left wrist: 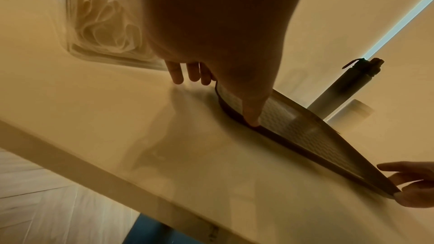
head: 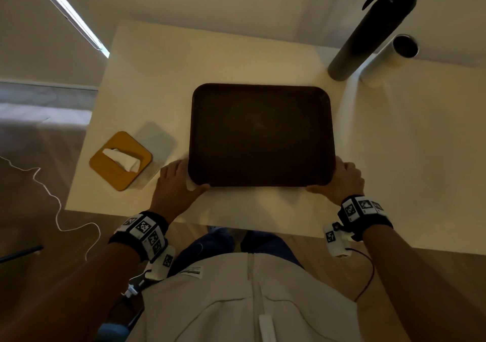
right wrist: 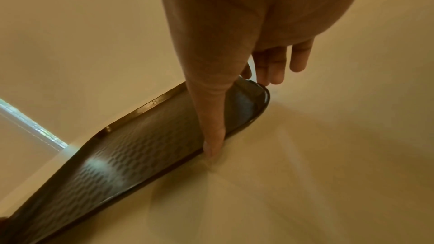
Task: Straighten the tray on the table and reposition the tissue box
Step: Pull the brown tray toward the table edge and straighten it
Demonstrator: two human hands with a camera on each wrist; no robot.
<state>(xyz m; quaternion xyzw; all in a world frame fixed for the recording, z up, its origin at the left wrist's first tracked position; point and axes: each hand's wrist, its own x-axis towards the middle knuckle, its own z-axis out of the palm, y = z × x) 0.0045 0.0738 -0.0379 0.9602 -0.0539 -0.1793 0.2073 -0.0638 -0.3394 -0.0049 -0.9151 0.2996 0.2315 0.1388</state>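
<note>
Left hand (head: 176, 181), right hand (head: 342, 181) brace tray (head: 261, 134) near corners, fingers straight, unclasped. Tray mid table (head: 157, 78), long axis 9-to-3. Tissue box (head: 121, 160) skewed, 9 o'clock of left hand, the nearer one.

I'm looking into a plain room, probably a home: pale table (head: 236, 52), wood-plank floor (left wrist: 35, 201), drawn roller blind (head: 31, 26), tissue box (head: 121, 160).

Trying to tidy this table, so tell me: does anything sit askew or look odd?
The yellow tissue box, left of the tray, sits turned diagonally to the table edges, near its front left corner. The tray looks about square, with the left hand and right hand at its near corners.
</note>
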